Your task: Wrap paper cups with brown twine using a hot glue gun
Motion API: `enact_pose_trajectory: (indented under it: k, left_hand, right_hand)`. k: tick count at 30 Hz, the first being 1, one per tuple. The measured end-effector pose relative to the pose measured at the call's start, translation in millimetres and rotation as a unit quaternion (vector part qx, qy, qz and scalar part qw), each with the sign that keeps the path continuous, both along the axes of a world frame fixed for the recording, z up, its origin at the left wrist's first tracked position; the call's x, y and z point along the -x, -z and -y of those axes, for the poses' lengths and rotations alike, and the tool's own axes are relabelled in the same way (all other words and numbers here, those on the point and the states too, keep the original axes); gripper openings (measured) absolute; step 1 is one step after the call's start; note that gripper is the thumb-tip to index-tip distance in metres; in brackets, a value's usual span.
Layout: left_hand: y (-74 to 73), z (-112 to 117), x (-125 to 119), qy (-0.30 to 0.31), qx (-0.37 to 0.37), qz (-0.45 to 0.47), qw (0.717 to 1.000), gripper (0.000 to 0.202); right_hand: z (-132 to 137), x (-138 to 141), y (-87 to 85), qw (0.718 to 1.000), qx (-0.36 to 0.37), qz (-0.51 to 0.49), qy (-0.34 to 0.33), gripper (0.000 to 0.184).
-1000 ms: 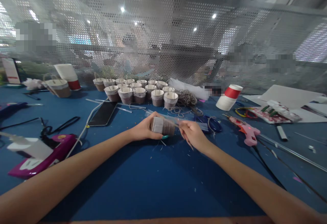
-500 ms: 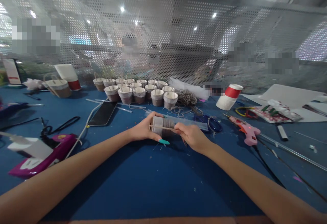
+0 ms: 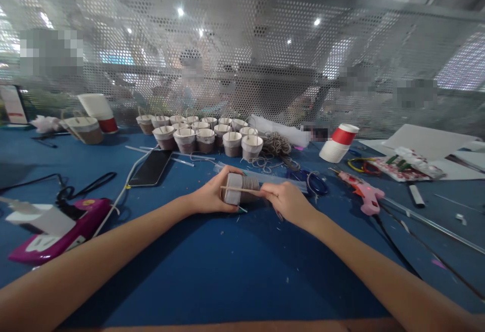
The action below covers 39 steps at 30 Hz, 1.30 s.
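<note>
My left hand [image 3: 214, 193] is wrapped round a small paper cup [image 3: 233, 186] lying on its side, with grey-brown twine wound about its body and a pale band near the rim. A tan cord strip [image 3: 242, 189] runs across the cup's side. My right hand [image 3: 290, 201] pinches this strip at its right end, beside the cup's base. Blue scissors [image 3: 317, 182] lie just beyond my right hand, partly over clear glue sticks [image 3: 278, 180]. The cup's far side is hidden.
Several twine-wrapped cups with handles [image 3: 204, 140] stand at the back, beside a tangle of twine [image 3: 278, 145]. A pink glue gun [image 3: 366, 193] lies right. Stacked paper cups [image 3: 336, 151] lean behind it. Left are a black phone [image 3: 151, 168] and a purple power strip [image 3: 91, 216].
My left thumb has shifted, so its teal nail is now mostly tucked beneath the cup. Both hands keep their hold, and the view has moved slightly.
</note>
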State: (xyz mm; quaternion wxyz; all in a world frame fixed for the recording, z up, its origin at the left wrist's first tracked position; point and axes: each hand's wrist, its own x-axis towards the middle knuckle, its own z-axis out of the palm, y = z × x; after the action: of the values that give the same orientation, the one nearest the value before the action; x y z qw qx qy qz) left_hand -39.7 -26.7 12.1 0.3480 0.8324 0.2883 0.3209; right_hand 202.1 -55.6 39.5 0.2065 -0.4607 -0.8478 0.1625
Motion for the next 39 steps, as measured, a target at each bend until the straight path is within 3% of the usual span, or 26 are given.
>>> enact_pose_trajectory:
  k: [3,5,7,9,11,13,17,20,22,27,31,33,36,39]
  left_hand:
    - [-1.7,1,0,-0.013,-0.035,-0.011,0.999,0.075]
    - [-1.7,1,-2,-0.017,-0.017,-0.001,1.0,0.077]
    - [-1.1,0,-3,-0.004,0.048,0.033,0.998,0.078]
    - [-0.2,-1,-5,0.022,0.134,0.091,0.987,0.076]
    - [0.5,-3,-7,0.036,0.2,0.143,0.969,0.073]
    - [0.8,-5,-8,0.012,0.231,0.18,0.956,0.069]
    - [1.0,-9,-7,-0.06,0.275,0.259,0.924,0.071]
    - [0.3,-11,-5,-0.074,0.305,0.315,0.896,0.077]
    - [-1.0,-12,-4,-0.085,0.314,0.341,0.882,0.076]
    - [-5.9,-10,-6,-0.091,0.347,0.364,0.859,0.076]
    - [-9.4,-6,-11,-0.108,0.342,0.333,0.872,0.078]
    - [-9.4,-5,-13,-0.129,0.33,0.319,0.879,0.074]
    - [-6.4,-6,-14,-0.135,0.311,0.302,0.891,0.07]
    - [-2.5,-8,-14,-0.117,0.291,0.312,0.897,0.066]
  right_hand:
    - [-1,0,2.4,0.992,0.11,-0.065,-0.01,0.044]
    - [-5,0,9.1,0.973,0.192,-0.127,-0.028,0.044]
    - [-11,0,16.4,0.948,0.255,-0.188,-0.042,0.045]
    - [-15,1,20.9,0.932,0.266,-0.245,-0.028,0.047]
    - [-16,1,20.9,0.93,0.224,-0.29,0.009,0.048]
    - [-13,0,17.3,0.936,0.152,-0.312,0.059,0.047]
    - [-7,-2,10.3,0.966,-0.002,-0.227,0.125,0.035]
    - [-7,-1,11.8,0.975,-0.02,-0.132,0.179,0.016]
    - [-9,0,15.0,0.973,-0.005,-0.108,0.204,0.018]
    - [-9,2,20.2,0.981,-0.074,-0.085,0.157,0.025]
    - [-7,-1,14.9,0.982,-0.121,-0.111,0.099,0.026]
    - [-7,-5,7.9,0.974,-0.168,-0.089,0.123,0.022]
    - [-9,-18,-7.0,0.942,-0.216,0.018,0.255,0.018]
    - [-16,-43,-22.5,0.886,-0.16,0.182,0.396,0.037]
